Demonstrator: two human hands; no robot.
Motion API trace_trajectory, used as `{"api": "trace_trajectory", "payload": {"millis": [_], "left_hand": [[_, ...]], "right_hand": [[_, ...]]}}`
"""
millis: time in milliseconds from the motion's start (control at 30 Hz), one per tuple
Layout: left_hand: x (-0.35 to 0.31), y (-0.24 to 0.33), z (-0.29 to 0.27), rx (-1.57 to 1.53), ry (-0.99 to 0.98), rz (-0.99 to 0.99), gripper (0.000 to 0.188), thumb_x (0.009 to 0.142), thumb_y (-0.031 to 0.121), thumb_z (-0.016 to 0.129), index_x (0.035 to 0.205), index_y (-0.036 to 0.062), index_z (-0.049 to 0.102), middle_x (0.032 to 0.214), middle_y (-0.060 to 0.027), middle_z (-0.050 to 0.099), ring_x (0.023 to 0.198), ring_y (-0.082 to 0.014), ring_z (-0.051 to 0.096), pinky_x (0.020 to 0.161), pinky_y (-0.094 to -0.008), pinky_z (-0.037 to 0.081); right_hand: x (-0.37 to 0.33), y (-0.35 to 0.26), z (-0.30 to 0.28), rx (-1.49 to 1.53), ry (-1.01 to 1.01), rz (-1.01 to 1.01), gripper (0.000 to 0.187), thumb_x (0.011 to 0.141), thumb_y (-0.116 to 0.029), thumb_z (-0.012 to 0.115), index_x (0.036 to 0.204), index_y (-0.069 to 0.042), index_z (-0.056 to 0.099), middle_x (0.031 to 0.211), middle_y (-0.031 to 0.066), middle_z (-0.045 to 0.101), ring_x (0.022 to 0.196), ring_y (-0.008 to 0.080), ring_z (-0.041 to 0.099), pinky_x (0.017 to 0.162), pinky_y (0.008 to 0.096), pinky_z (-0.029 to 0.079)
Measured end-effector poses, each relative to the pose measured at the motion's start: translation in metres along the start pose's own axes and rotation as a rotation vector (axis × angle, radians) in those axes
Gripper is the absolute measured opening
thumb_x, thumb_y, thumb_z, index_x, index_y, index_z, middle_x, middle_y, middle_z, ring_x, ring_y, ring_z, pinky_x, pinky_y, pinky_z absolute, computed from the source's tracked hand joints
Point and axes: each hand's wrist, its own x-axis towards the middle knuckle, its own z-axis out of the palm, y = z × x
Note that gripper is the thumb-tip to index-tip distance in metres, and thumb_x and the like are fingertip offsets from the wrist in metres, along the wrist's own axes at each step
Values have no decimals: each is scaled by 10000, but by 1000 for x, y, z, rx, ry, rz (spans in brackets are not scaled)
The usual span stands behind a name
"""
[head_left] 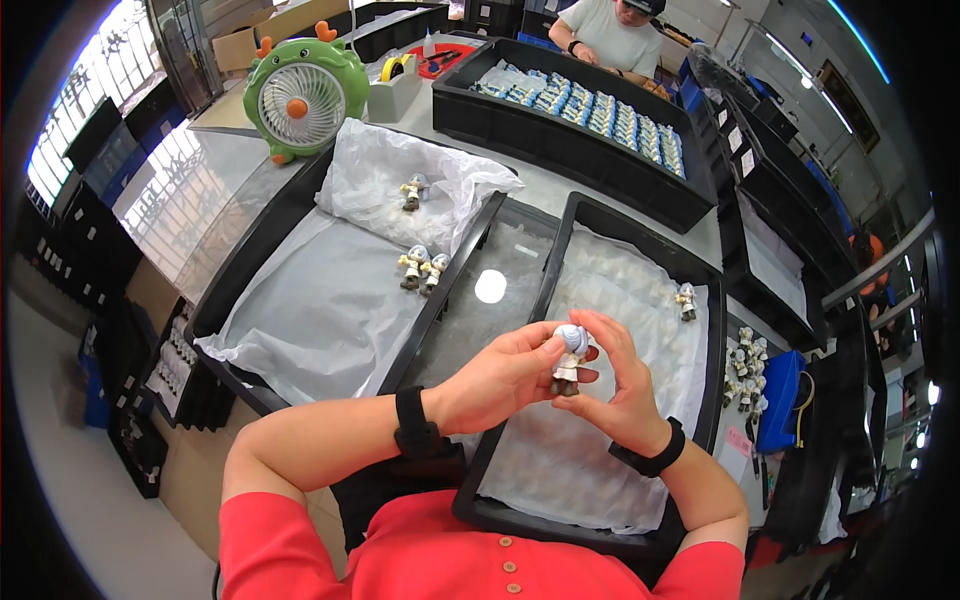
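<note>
Between both my hands, above the near tray, is a small figurine (567, 372) with pale lilac hair, a white outfit and dark feet. My left hand (500, 375) grips it from the left, the thumb against its head. The fingers of my right hand (622, 388) curl round it from the other side, the thumb by its feet. Beneath lies a black tray (716, 375) lined with white sheeting, where one similar figurine (686, 301) rests at the far right. In the paper-lined black tray (262, 232) at left, two figurines (412, 266) lie together and a third (412, 192) lies farther back.
A green fan (300, 98) and a tape dispenser (396, 92) stand at the back left. Across the table, a large black tray (560, 140) holds rows of figurines, with a person (615, 40) behind it. To the right are a figurine cluster (745, 370) and a blue box (782, 402).
</note>
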Motion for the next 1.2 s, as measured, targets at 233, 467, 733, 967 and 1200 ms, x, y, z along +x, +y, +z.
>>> {"api": "trace_trajectory", "payload": {"millis": [233,467,733,967,1200], "left_hand": [[-2,2,0,-25,-25,16,439,1004,313,401,1369,72,356,1311,-81,484,1152,-192,520,939,-368,436],[-3,2,5,-19,-3,39,410,1006,276,408,1367,87,359,1293,-62,487,1117,-172,535,930,-360,440],[-4,-3,5,319,79,132,504,904,186,630,1324,53,386,1195,-57,514,1027,-175,588,834,-312,502],[-4,0,12,131,69,77,424,992,247,456,1354,38,388,1235,-85,536,1140,-245,561,954,-368,459],[-3,3,10,126,69,86,424,971,206,509,1348,47,397,1235,-79,549,1089,-227,592,893,-342,494]], "right_hand": [[-4,5,2,-248,125,-224,463,609,-123,843,1014,-158,622,1274,106,508,1212,339,432,991,432,378],[-5,4,0,-297,131,-259,473,611,-94,834,1028,-152,618,1234,87,539,1182,322,454,967,426,398],[-4,6,9,-263,146,-265,715,616,-69,815,1252,-84,490,1236,103,518,1152,307,473,961,416,404],[-6,6,2,-51,65,-55,740,638,-78,802,1298,-120,470,1324,112,426,1192,274,441,929,375,405],[-8,15,1,212,21,57,862,614,-58,816,1361,-109,388,1389,106,350,1277,243,365,1021,384,326]]}}
